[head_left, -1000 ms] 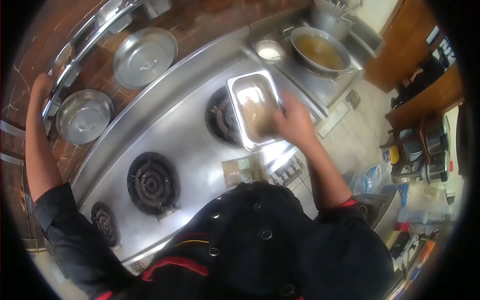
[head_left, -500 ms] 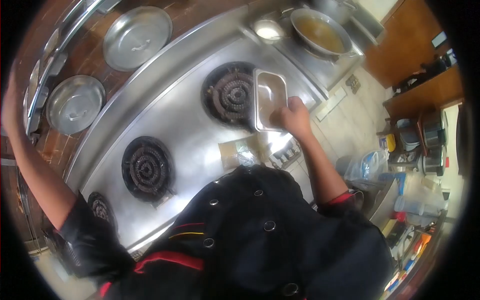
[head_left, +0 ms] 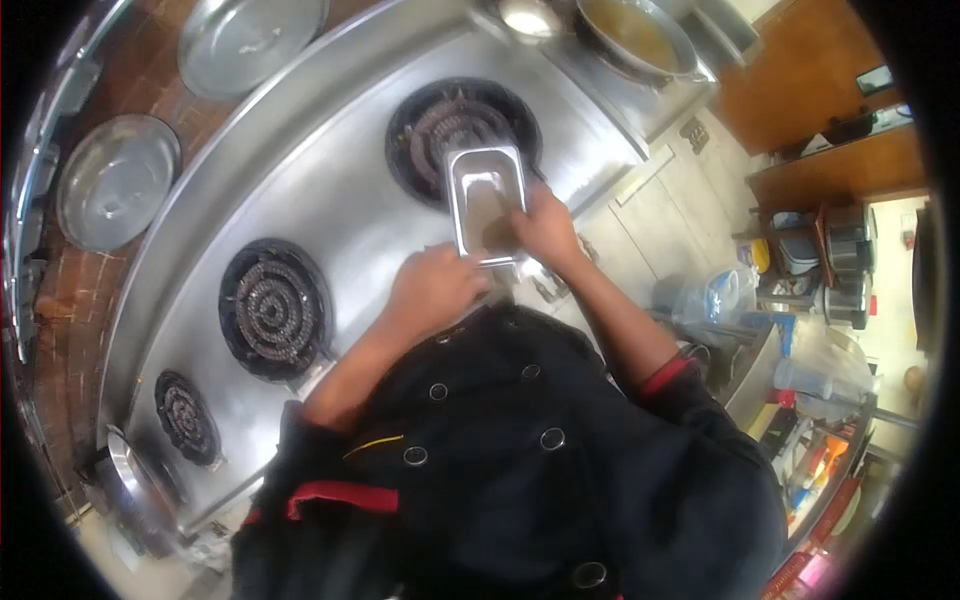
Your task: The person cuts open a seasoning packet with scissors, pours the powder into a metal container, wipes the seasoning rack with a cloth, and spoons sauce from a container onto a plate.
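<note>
My right hand grips the right rim of a rectangular metal pan, its thumb over the edge. The pan's inside looks bare and shiny, and it hangs over the lower part of the rear burner. My left hand is beside the pan's lower left corner, fingers curled over the spot where the packet lay. What those fingers hold, if anything, is hidden. The packet itself is mostly covered by my hand and jacket.
Two more burners sit along the steel stove top. Round metal lids hang on the brick wall at left. A large pan of yellowish liquid and a small white-filled bowl stand at the top. Shelves with containers are at right.
My left hand has come down from the wall rack at far left to beside the metal pan. The pan in my right hand has shifted left, and the view has moved.
</note>
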{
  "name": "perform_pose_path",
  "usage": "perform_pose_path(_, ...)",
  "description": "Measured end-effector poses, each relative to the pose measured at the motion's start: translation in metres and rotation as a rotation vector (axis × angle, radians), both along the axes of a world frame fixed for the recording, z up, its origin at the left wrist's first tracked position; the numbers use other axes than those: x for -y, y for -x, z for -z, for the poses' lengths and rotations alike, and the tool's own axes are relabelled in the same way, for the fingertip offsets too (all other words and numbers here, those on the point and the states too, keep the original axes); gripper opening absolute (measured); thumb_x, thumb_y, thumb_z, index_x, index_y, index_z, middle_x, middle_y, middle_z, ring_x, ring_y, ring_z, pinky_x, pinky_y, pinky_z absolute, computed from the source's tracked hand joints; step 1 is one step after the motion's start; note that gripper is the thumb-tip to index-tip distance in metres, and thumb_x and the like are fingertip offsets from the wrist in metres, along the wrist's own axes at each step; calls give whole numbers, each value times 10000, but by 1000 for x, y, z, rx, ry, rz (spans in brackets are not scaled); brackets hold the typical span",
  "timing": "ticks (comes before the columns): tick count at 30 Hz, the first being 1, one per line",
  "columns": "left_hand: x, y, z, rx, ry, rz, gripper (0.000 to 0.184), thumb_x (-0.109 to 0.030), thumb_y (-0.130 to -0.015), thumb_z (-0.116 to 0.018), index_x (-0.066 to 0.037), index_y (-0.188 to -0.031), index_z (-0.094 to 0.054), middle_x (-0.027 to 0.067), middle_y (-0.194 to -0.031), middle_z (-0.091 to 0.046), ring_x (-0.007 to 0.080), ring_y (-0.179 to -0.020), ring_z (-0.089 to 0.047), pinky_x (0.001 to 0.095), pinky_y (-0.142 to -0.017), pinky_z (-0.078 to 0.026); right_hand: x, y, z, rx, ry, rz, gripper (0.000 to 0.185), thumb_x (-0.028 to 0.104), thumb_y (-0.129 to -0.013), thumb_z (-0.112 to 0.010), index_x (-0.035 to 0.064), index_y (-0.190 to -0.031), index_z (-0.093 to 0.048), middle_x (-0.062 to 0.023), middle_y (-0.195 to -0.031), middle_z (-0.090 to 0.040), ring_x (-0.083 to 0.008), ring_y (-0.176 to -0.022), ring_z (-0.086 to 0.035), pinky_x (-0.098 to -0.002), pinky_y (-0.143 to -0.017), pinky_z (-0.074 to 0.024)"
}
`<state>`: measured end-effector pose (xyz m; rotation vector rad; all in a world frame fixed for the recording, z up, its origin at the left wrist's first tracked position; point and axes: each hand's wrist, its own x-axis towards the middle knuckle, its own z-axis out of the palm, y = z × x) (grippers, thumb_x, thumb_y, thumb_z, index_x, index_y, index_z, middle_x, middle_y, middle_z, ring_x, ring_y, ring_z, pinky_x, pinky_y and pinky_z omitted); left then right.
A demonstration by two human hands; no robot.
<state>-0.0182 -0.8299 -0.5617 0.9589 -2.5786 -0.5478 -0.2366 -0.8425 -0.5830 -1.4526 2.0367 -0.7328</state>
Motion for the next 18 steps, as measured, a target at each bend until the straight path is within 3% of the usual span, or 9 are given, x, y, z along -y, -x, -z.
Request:
perform_pose_path(3,5,-9,17,-193,-26,-176,425,-327,-839,-695,-103,-1196,-640,87,-794,-586,262,-701,-596,375,-642,-491,-11,2,13,-26,-30,-15,282,154,-789,-590,-36,-998,-587,-286,-961,-642,-442,-913,-631,-485,-827,-494)
perform_pose_path(6,12,-18,24,-224,-244,-369,433,-314,-841,-689,-86,-1204,-629,91,-833,-615,244,-745,-608,369,-677,-495,-23,20,27,-8,-100,158,335,230,-809,-625,-43,-1002,-601,-283,-929,-657,-430,-881,-649,-460,-794,-507)
perform_pose_path(9,22,-18,65,-173,-284,-369,399,-265,-838,-681,-81,-1189,-632,117,-938,-643,268,-814,-626,378,-724,-505,-46,48,38,44,-61,307,329,240,-813,-641,-40,-983,-605,-268,-876,-666,-387,-828,-669,-422,-737,-520)
perform_pose_path(13,26,6,116,-17,-183,-267,373,-219,-826,-675,-83,-1171,-638,137,-1053,-638,297,-951,-616,409,-847,-484,-77,74,40,145,-151,480,306,222,-811,-660,-42,-953,-600,-223,-819,-664,-301,-768,-674,-391,-678,-524)
perform_pose_path(15,28,28,119,-14,-251,-156,327,-190,-830,-639,-87,-1140,-646,139,-1122,-622,316,-1096,-565,440,-957,-424,-98,91,66,266,8,597,262,163,-806,-654,-46,-948,-588,-170,-785,-653,-232,-690,-649,-364,-626,-522)
perform_pose_path(18,31,69,115,163,-181,94,300,-191,-831,-623,-101,-1115,-658,128,-1113,-622,310,-1132,-543,439,-985,-396,-130,103,65,346,22,719,223,98,-796,-628,-48,-952,-563,-154,-760,-636,-225,-611,-619,-359,-558,-515)
